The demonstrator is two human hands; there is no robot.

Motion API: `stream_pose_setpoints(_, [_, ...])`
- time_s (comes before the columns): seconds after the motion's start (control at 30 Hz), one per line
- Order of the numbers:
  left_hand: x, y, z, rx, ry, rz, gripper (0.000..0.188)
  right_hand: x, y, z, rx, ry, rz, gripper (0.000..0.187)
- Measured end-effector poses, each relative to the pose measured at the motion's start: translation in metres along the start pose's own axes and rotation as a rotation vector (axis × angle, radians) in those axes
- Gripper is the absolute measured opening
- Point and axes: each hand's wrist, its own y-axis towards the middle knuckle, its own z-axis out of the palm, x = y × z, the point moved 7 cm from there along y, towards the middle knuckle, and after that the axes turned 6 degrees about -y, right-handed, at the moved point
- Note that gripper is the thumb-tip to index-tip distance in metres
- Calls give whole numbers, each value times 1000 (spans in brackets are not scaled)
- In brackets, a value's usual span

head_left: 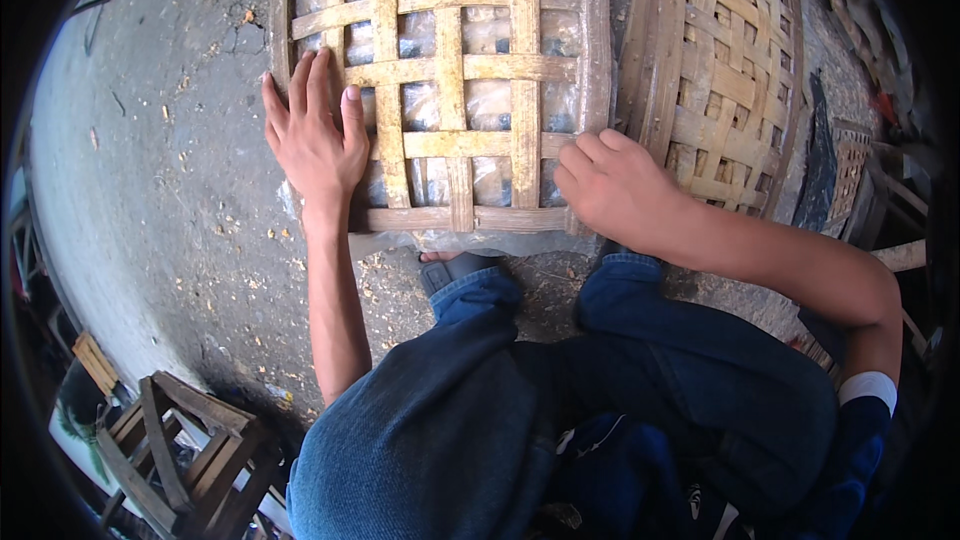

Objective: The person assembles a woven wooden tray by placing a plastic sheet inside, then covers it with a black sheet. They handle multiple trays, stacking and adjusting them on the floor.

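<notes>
A rectangular woven bamboo tray (pixel 450 144) with a wooden frame lies in front of me, its wide slats crossing in an open lattice. Through the gaps shows clear plastic sheeting (pixel 490 100) over dark and pale contents that I cannot make out. My left hand (pixel 322 140) rests on the tray's left edge, fingers spread and holding nothing. At the near right corner, my right hand (pixel 620 185) is closed against the frame, its fingertips curled under. Whatever it may hold is hidden. Some plastic (pixel 500 240) sticks out below the near edge.
A second woven bamboo tray (pixel 725 80) lies close by on the right. Behind my left side stands a small wooden stool or crate (pixel 190 450). Pale scraps are scattered over the concrete floor (pixel 200 240). My legs in blue jeans (pixel 430 410) are just below the tray.
</notes>
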Motion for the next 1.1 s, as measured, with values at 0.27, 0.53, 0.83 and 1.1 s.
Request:
stream_pose_setpoints(0.27, [2,1,5,21,-14,-6,52,-5,-8,3,-41,18,-4,6])
stream_pose_setpoints(0.53, [3,-1,5,23,11,-1,52,-14,-7,5,43,255,139,19])
stream_pose_setpoints(0.83, [0,0,5,34,-9,5,52,6,0,9,152,-5,-32,9])
stream_pose_setpoints(1.1, [7,-4,2,38,18,-5,51,-166,21,-16,-25,429,296,13])
